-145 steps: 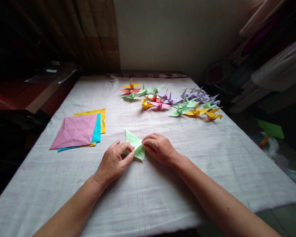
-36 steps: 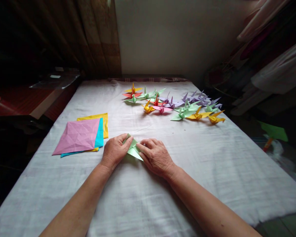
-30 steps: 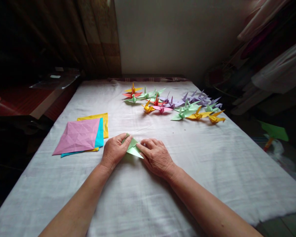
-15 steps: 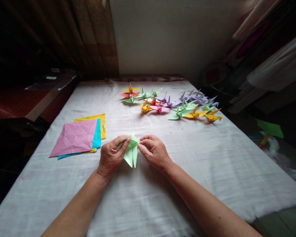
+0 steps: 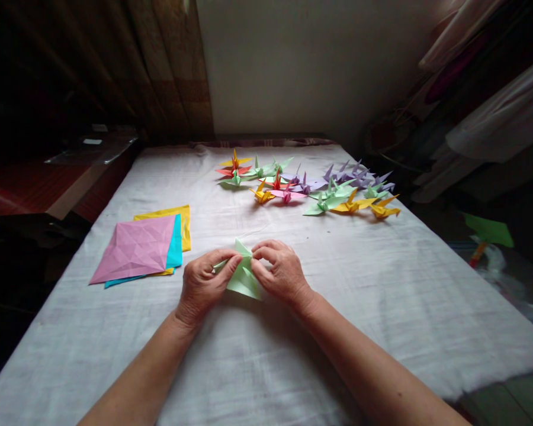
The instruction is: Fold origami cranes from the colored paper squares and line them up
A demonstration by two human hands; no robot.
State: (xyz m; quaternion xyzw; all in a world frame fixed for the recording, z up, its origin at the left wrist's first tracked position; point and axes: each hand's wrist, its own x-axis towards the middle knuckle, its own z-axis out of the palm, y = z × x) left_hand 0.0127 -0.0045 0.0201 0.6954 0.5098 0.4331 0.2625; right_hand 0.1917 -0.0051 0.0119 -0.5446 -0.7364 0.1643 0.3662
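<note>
Head view, with twelve o'clock pointing away from the person: past a stretch of white cloth (image 5: 249, 361), the folded light green paper (image 5: 244, 285) sits between the two hands, which both touch it, so neither is clearly nearer. The left hand (image 5: 202, 287) comes in from about eight o'clock, thumb and forefinger closed in a pinch on it; most of the paper lies from these fingertips toward four o'clock. The right hand (image 5: 281, 272) meets it from about three o'clock, thumb and forefinger narrowed together on its upper right edge, with the lower flap toward seven from them. The key relation, I judge, is the small gap between the two pinches, just beside each other across the paper's long axis, which seems to run from eleven to five (the hands cover part of the outline). Farther out, between nine and ten, lies a stack of paper sheets (image 5: 137, 245), pink uppermost; farthest, around one o'clock, stand many-coloured paper cranes (image 5: 305, 186).
</note>
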